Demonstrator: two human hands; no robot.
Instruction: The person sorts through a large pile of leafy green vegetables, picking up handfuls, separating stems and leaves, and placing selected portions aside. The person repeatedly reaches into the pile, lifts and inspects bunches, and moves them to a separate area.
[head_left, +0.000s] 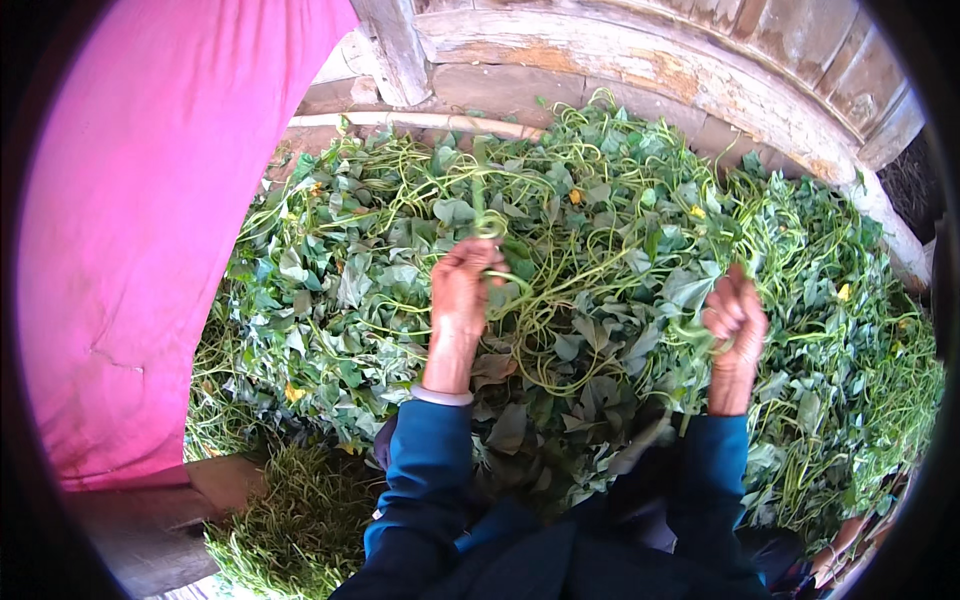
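Observation:
A broad heap of cut leafy vines (585, 247), with long pale-green stems and broad leaves like those of sweet potato, spreads before me. My left hand (465, 277) is closed on a green vine stem (512, 282) above the middle of the heap, and a blurred length of green rises past its fingertips. A pale bangle circles the left wrist. Farther right, my right hand (735, 311) has its fingers curled around another leafy stem (694, 334), blurred by motion. A large grey-green leaf (688, 289) shows just left of that hand.
A pink cloth (150, 225) hangs along the left. Behind the heap run a weathered wooden beam (600, 52), a wooden post (394, 56) and a pale pole (420, 122). Grass-like greens (300, 517) lie at lower left beside a wooden board (142, 525).

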